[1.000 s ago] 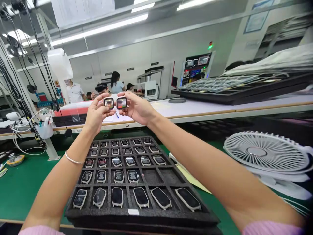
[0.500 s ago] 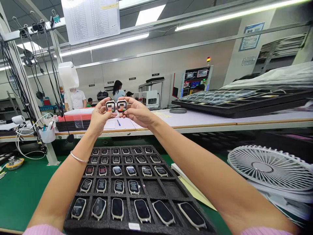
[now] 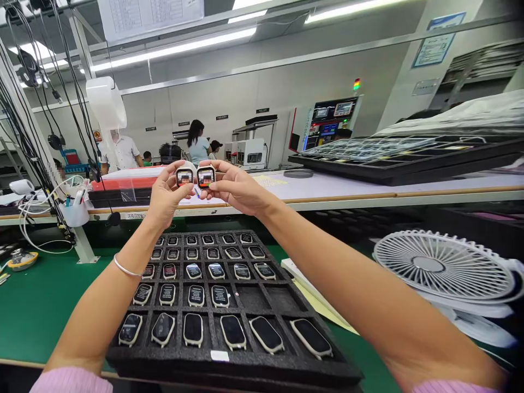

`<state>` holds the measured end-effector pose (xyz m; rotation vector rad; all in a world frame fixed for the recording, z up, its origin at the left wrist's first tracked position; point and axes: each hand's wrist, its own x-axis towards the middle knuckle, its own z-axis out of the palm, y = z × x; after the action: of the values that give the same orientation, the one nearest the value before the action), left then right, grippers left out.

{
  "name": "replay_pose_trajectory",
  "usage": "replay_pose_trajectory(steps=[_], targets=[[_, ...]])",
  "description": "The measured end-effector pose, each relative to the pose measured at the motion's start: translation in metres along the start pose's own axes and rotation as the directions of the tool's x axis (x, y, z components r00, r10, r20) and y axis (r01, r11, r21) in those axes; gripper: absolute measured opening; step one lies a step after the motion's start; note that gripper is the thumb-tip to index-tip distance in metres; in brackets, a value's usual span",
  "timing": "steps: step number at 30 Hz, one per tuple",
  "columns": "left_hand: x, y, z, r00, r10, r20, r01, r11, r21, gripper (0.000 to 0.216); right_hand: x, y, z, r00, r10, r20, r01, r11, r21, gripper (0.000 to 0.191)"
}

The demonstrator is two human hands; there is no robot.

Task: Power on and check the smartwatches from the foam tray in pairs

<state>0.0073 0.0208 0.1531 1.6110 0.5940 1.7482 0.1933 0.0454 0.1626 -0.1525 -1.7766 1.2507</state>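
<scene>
My left hand (image 3: 166, 194) pinches a smartwatch (image 3: 184, 177) between thumb and fingers, its lit screen turned toward me. Beside it, my right hand (image 3: 241, 188) grips a second smartwatch (image 3: 206, 177) the same way, also with a lit picture on its screen. The two watches are held up side by side, almost touching, in front of the shelf. Below my forearms lies a black foam tray (image 3: 180, 357) with rows of strapless watches in its compartments. Some of those watches show text on their screens, others are dark. Two compartments at the right of one row hold no watch.
A white fan (image 3: 444, 267) lies at the right on the green bench. On the raised shelf (image 3: 368, 197) are dark trays (image 3: 401, 173) at right and a red-topped stack (image 3: 125, 183) at left. A pen cup (image 3: 76, 212) and cables hang at the left post. Several people are in the background.
The view has tilted slightly, so the tray and fan appear a little higher. Both hands still hold the two watches up; the gap between the watches looks about the same.
</scene>
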Motion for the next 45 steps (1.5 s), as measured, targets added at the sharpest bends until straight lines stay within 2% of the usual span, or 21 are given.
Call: replay_pose_trajectory(steps=[4,9,12,16,19,22,26,34,41,45], targets=[[-0.009,-0.009,0.003,0.999,-0.05,0.008,0.05,0.999,0.003,0.064,-0.01,0.012,-0.005,0.999,0.039,-0.013,-0.038,0.999,0.029,0.051],[-0.009,-0.012,0.005,0.999,-0.048,0.005,0.048,0.999,0.013,0.059,-0.012,0.017,-0.007,0.998,0.04,-0.049,-0.038,0.998,0.05,0.05],[-0.024,-0.017,0.005,0.996,-0.085,-0.012,0.086,0.995,0.042,0.056,-0.024,0.027,-0.001,0.994,0.071,-0.08,-0.064,0.995,0.082,0.05],[-0.063,-0.032,0.003,0.971,-0.24,-0.024,0.241,0.969,0.051,0.059,-0.058,0.054,0.01,0.974,0.197,-0.116,-0.173,0.967,0.189,0.053],[-0.091,-0.044,0.001,0.93,-0.367,-0.031,0.368,0.929,0.039,0.06,-0.084,0.076,0.018,0.946,0.297,-0.133,-0.25,0.925,0.286,0.054],[-0.106,-0.057,-0.002,0.886,-0.461,-0.052,0.463,0.886,0.032,0.057,-0.099,0.096,0.021,0.919,0.371,-0.135,-0.304,0.882,0.36,0.053],[-0.111,-0.071,-0.006,0.854,-0.517,-0.068,0.52,0.854,0.038,0.055,-0.105,0.112,0.018,0.892,0.429,-0.143,-0.344,0.849,0.4,0.049],[-0.111,-0.079,-0.008,0.851,-0.515,-0.103,0.524,0.846,0.098,0.042,-0.108,0.121,0.014,0.876,0.468,-0.116,-0.384,0.823,0.42,0.04],[-0.118,-0.08,-0.009,0.857,-0.515,-0.026,0.515,0.856,0.047,0.047,-0.114,0.117,0.013,0.883,0.454,-0.122,-0.375,0.837,0.399,0.046],[-0.119,-0.08,-0.01,0.838,-0.545,-0.013,0.545,0.838,0.032,0.043,-0.115,0.118,0.011,0.868,0.481,-0.125,-0.391,0.816,0.426,0.041]])
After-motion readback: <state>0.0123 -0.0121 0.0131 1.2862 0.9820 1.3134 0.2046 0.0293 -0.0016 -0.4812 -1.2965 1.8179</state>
